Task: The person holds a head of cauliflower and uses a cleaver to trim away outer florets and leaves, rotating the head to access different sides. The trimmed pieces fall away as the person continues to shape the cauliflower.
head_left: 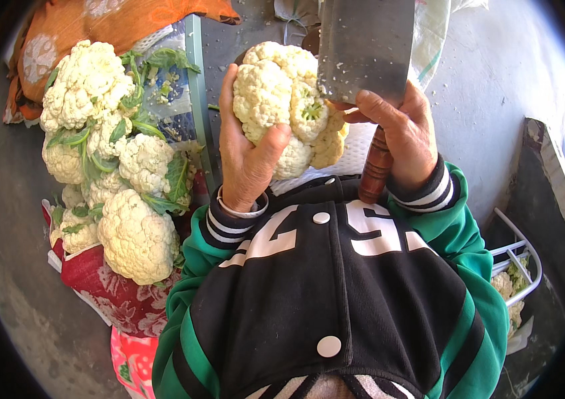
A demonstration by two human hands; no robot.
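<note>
A large cauliflower [266, 90] is held up in front of my chest, its cut or broken side with a greenish core turned to the right. My left hand [250, 143] grips it from the left, thumb across the front and fingers behind it. In my right hand [399, 130] is a cleaver [366, 50], its broad blade pointing away from me and flecked with white crumbs. The turned wooden handle sticks out below that hand toward my jacket. My right fingertips reach the cauliflower's right edge; whether they press on it I cannot tell.
Several cauliflowers [137, 236] with green leaves lie piled on the left, over a red patterned cloth [123, 299]. An orange cloth [116, 26] is behind them. A white sack [432, 40] stands at the far right of centre. A white-handled basket [529, 256] holds cauliflower pieces at right.
</note>
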